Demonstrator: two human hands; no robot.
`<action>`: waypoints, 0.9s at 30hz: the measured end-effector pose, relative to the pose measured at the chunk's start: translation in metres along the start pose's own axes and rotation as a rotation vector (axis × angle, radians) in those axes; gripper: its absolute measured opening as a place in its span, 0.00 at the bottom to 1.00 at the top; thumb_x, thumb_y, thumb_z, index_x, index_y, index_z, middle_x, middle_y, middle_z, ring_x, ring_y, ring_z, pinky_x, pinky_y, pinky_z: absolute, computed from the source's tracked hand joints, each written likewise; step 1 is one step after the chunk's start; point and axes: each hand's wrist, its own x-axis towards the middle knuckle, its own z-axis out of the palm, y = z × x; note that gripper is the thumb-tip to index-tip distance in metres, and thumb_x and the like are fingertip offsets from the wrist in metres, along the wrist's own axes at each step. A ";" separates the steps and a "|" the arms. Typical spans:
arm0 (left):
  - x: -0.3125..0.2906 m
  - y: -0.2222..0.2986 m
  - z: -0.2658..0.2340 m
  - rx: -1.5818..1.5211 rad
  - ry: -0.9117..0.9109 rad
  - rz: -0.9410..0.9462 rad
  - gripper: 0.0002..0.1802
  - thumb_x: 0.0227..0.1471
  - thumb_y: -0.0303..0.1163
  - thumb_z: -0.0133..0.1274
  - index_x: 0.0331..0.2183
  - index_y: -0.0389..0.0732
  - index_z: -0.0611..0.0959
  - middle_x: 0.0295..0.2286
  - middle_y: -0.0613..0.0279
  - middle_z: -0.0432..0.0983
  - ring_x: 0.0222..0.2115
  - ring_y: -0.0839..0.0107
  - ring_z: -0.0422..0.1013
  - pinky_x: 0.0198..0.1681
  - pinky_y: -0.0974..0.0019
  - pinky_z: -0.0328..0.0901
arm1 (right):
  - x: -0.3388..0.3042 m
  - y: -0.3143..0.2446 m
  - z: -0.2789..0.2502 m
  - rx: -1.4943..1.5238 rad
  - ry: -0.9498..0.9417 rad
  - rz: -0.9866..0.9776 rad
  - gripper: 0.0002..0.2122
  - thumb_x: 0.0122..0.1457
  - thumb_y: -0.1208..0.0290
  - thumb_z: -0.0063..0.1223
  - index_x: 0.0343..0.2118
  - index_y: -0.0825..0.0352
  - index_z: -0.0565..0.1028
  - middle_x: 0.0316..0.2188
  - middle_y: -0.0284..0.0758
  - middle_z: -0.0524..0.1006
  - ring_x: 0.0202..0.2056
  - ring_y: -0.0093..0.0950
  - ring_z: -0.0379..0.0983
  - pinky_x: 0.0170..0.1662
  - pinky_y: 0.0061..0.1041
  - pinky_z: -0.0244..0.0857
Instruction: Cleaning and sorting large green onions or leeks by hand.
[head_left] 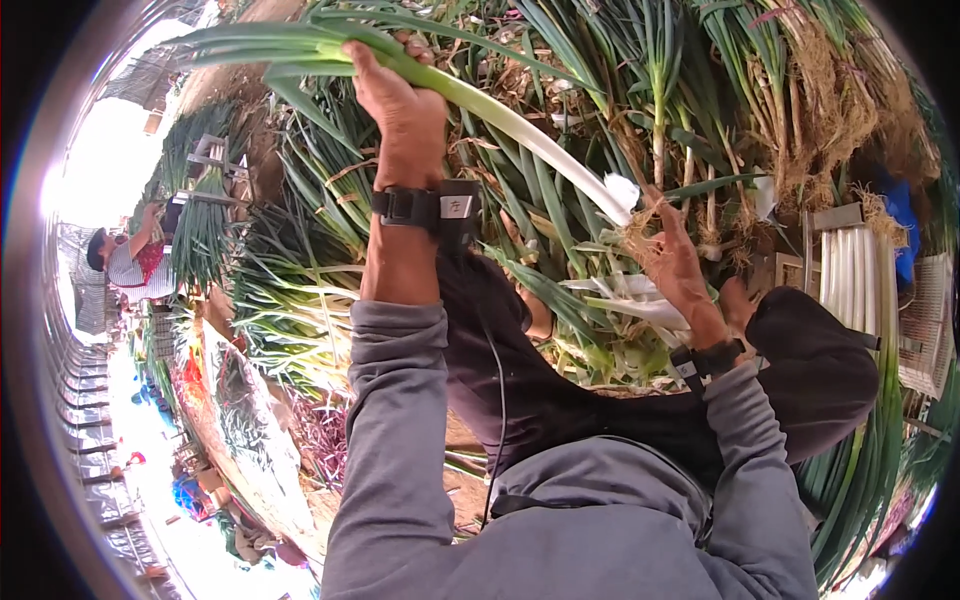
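A long green onion (530, 140) with a clean white stalk slants across the upper middle of the head view. My left hand (398, 95) is closed round it where the stalk turns into green leaves, which stretch away to the left. At the white lower end, my right hand (682, 268) has its fingers bent in at the roots, touching them; part of its grip is hidden. A small white flap of skin (622, 190) stands off the stalk close to this end. Pale peeled layers (640, 308) lie just under my right hand.
Untrimmed green onions (660, 85) with dirty roots (835, 120) are heaped ahead. Cleaned white stalks (848, 275) lie bundled in a frame at right, near a blue bag (900, 235). My folded legs (600, 420) sit beneath my arms. Another person (140, 255) works far left.
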 end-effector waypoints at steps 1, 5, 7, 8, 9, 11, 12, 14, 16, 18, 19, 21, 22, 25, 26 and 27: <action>0.002 0.000 0.000 -0.016 0.078 0.024 0.24 0.63 0.56 0.43 0.38 0.42 0.72 0.26 0.59 0.71 0.22 0.68 0.66 0.26 0.65 0.63 | 0.002 -0.010 0.004 0.551 0.046 0.136 0.26 0.61 0.71 0.57 0.62 0.63 0.62 0.43 0.32 0.73 0.35 0.21 0.75 0.37 0.23 0.73; 0.012 -0.001 -0.013 -0.001 0.130 -0.026 0.25 0.63 0.57 0.42 0.37 0.42 0.73 0.27 0.62 0.71 0.23 0.69 0.66 0.28 0.65 0.64 | 0.008 -0.019 0.011 0.163 -0.080 -0.282 0.31 0.61 0.71 0.59 0.65 0.59 0.59 0.43 0.32 0.74 0.37 0.19 0.74 0.40 0.22 0.72; 0.009 -0.002 -0.024 -0.030 0.168 -0.039 0.24 0.64 0.56 0.41 0.37 0.42 0.72 0.27 0.62 0.70 0.25 0.69 0.66 0.30 0.66 0.66 | 0.007 -0.038 0.027 -0.297 -0.257 -0.408 0.28 0.59 0.73 0.61 0.61 0.64 0.64 0.41 0.32 0.74 0.35 0.18 0.75 0.37 0.22 0.72; 0.009 0.001 -0.027 -0.065 0.196 -0.056 0.23 0.65 0.55 0.40 0.36 0.42 0.71 0.28 0.61 0.69 0.26 0.69 0.66 0.32 0.67 0.68 | 0.003 -0.040 0.032 -0.355 -0.148 -0.388 0.21 0.58 0.75 0.61 0.54 0.67 0.69 0.35 0.30 0.75 0.28 0.18 0.74 0.30 0.20 0.70; 0.004 0.002 -0.029 -0.091 0.188 -0.063 0.23 0.64 0.55 0.41 0.36 0.43 0.72 0.27 0.62 0.68 0.26 0.69 0.66 0.32 0.67 0.68 | -0.007 -0.046 0.038 -0.244 -0.084 -0.272 0.16 0.59 0.75 0.61 0.49 0.67 0.71 0.30 0.29 0.75 0.22 0.16 0.70 0.24 0.19 0.65; -0.005 -0.008 -0.009 -0.094 0.312 -0.036 0.22 0.64 0.54 0.42 0.37 0.43 0.72 0.28 0.62 0.70 0.25 0.68 0.67 0.31 0.66 0.68 | -0.003 -0.033 0.013 -0.452 -0.052 -0.216 0.12 0.61 0.71 0.58 0.46 0.65 0.73 0.27 0.28 0.74 0.19 0.14 0.67 0.21 0.18 0.61; 0.003 -0.004 -0.015 -0.182 0.273 -0.023 0.22 0.63 0.53 0.45 0.40 0.43 0.70 0.27 0.59 0.73 0.23 0.68 0.69 0.25 0.65 0.65 | -0.001 -0.023 0.007 -0.590 0.015 -0.082 0.10 0.63 0.71 0.57 0.45 0.65 0.74 0.28 0.27 0.74 0.21 0.13 0.66 0.22 0.17 0.60; 0.004 -0.002 -0.010 -0.191 0.227 -0.010 0.19 0.63 0.51 0.47 0.40 0.44 0.70 0.27 0.59 0.73 0.23 0.67 0.69 0.26 0.63 0.65 | 0.017 0.032 -0.067 -0.262 -0.083 -0.218 0.13 0.66 0.65 0.48 0.46 0.69 0.72 0.29 0.32 0.75 0.24 0.17 0.69 0.21 0.18 0.62; 0.007 0.011 -0.018 -0.187 0.260 0.040 0.19 0.63 0.50 0.47 0.40 0.44 0.70 0.28 0.59 0.73 0.24 0.66 0.69 0.27 0.63 0.66 | 0.014 0.034 -0.077 -0.592 0.040 0.339 0.17 0.62 0.62 0.51 0.48 0.70 0.71 0.28 0.40 0.75 0.33 0.34 0.77 0.30 0.38 0.72; 0.007 0.010 -0.012 -0.231 0.290 0.088 0.17 0.63 0.47 0.49 0.43 0.44 0.70 0.31 0.59 0.72 0.30 0.65 0.70 0.35 0.62 0.68 | 0.005 0.068 -0.088 -0.954 -0.101 0.241 0.22 0.59 0.61 0.54 0.54 0.67 0.68 0.32 0.44 0.77 0.35 0.41 0.77 0.37 0.44 0.71; 0.005 0.006 -0.007 -0.243 0.285 0.088 0.17 0.63 0.47 0.49 0.43 0.44 0.70 0.31 0.59 0.72 0.30 0.65 0.70 0.35 0.62 0.68 | 0.002 0.073 -0.090 -1.302 -0.240 0.152 0.29 0.56 0.61 0.57 0.60 0.64 0.65 0.37 0.48 0.79 0.38 0.48 0.77 0.45 0.50 0.70; -0.007 -0.007 0.001 -0.413 0.150 -0.077 0.21 0.63 0.48 0.48 0.44 0.39 0.72 0.36 0.56 0.74 0.35 0.62 0.70 0.43 0.60 0.67 | 0.009 0.060 -0.054 -1.233 -0.145 -0.548 0.32 0.57 0.60 0.58 0.63 0.65 0.61 0.41 0.45 0.79 0.38 0.42 0.78 0.42 0.42 0.72; -0.018 -0.015 0.006 -0.429 0.148 -0.101 0.21 0.63 0.48 0.48 0.44 0.39 0.72 0.36 0.56 0.74 0.35 0.62 0.70 0.43 0.60 0.67 | 0.014 0.043 -0.035 -0.920 -0.163 -0.420 0.30 0.60 0.59 0.56 0.62 0.67 0.62 0.42 0.43 0.78 0.38 0.37 0.79 0.39 0.36 0.73; -0.050 -0.029 0.021 -0.286 -0.030 -0.349 0.24 0.62 0.48 0.51 0.49 0.39 0.72 0.47 0.57 0.72 0.48 0.62 0.69 0.55 0.57 0.62 | 0.030 -0.041 0.030 -0.267 -0.076 -0.136 0.26 0.66 0.57 0.51 0.60 0.70 0.64 0.43 0.37 0.78 0.34 0.23 0.78 0.30 0.19 0.71; -0.056 -0.039 0.020 -0.229 -0.158 -0.348 0.26 0.62 0.51 0.49 0.52 0.41 0.71 0.50 0.58 0.71 0.52 0.64 0.66 0.57 0.59 0.60 | 0.041 -0.061 0.047 -0.016 -0.049 -0.190 0.23 0.65 0.57 0.52 0.56 0.69 0.67 0.40 0.36 0.78 0.32 0.22 0.77 0.29 0.18 0.71; -0.065 -0.047 0.025 -0.245 -0.172 -0.373 0.26 0.62 0.51 0.49 0.52 0.41 0.71 0.50 0.58 0.71 0.52 0.64 0.66 0.57 0.59 0.60 | 0.054 -0.075 0.057 0.235 -0.019 -0.245 0.20 0.65 0.58 0.52 0.53 0.68 0.70 0.37 0.35 0.79 0.31 0.21 0.77 0.28 0.16 0.71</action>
